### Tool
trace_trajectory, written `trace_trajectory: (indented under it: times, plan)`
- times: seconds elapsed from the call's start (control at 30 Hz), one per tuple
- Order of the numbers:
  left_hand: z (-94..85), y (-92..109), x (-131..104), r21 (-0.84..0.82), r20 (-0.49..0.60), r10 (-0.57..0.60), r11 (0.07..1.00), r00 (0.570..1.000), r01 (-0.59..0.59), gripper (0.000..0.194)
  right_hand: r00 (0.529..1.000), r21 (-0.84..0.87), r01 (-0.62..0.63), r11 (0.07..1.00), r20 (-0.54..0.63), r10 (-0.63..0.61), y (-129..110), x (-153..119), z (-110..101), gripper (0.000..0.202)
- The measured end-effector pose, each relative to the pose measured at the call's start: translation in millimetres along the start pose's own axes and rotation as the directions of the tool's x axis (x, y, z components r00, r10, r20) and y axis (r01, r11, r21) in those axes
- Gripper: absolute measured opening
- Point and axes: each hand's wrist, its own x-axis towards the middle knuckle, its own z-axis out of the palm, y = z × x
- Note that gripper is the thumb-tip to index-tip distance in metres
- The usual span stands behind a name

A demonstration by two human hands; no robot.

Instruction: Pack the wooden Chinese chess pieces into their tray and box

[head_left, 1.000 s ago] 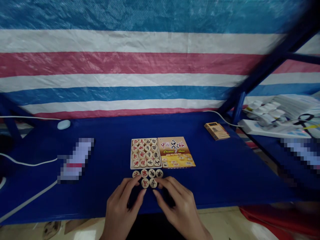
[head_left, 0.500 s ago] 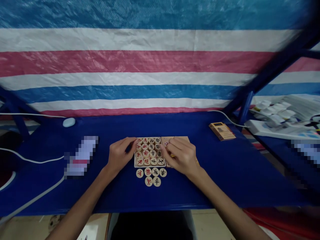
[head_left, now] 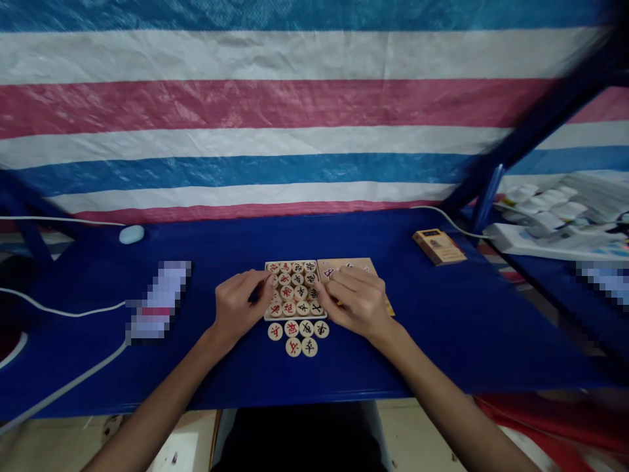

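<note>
Red and black Chinese signs on little round pieces.
In the middle of the frame, each piece in the box (head_left: 295, 319) that shows its top has one sign, red on the left side and black on the right. Just below, six loose pieces (head_left: 293, 347) have one sign each: red, red, black, black, then red and black underneath. One of the black ones, at the bottom, looks like 卒. The lid (head_left: 324, 264) shows bits of big signs, mostly covered. The small carton (head_left: 439, 248), right of the middle, has print too tiny to read.
</note>
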Motion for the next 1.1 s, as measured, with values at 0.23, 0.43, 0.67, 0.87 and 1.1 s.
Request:
trace_trajectory:
  times: [0.23,0.43,0.67,0.87,1.1]
  plan:
    - [-2.6,0,3,-0.033,0.166,0.014,0.999,0.986,-0.009,0.012,0.973,0.076,-0.075,0.994,0.224,0.056,-4,3,1,0.027]
    - [-7.0,2,7,0.003,0.283,-0.004,1.000,0.959,0.003,0.019,0.938,0.064,-0.162,0.985,0.319,0.134,-4,2,0,0.022]
    - [-10.7,4,6,0.053,0.346,-0.005,0.998,0.938,-0.015,0.030,0.918,0.057,-0.142,0.988,0.382,0.110,-2,-2,3,0.024]
    - [-10.1,4,6,0.007,0.337,-0.009,1.000,0.941,0.007,0.029,0.911,0.059,-0.182,0.982,0.385,0.146,-4,-1,3,0.022]
    - [-38.2,34,-3,-0.109,0.236,-0.131,0.981,0.963,0.160,0.024,0.907,0.211,-0.398,0.893,0.240,0.347,-35,-15,-25,0.020]
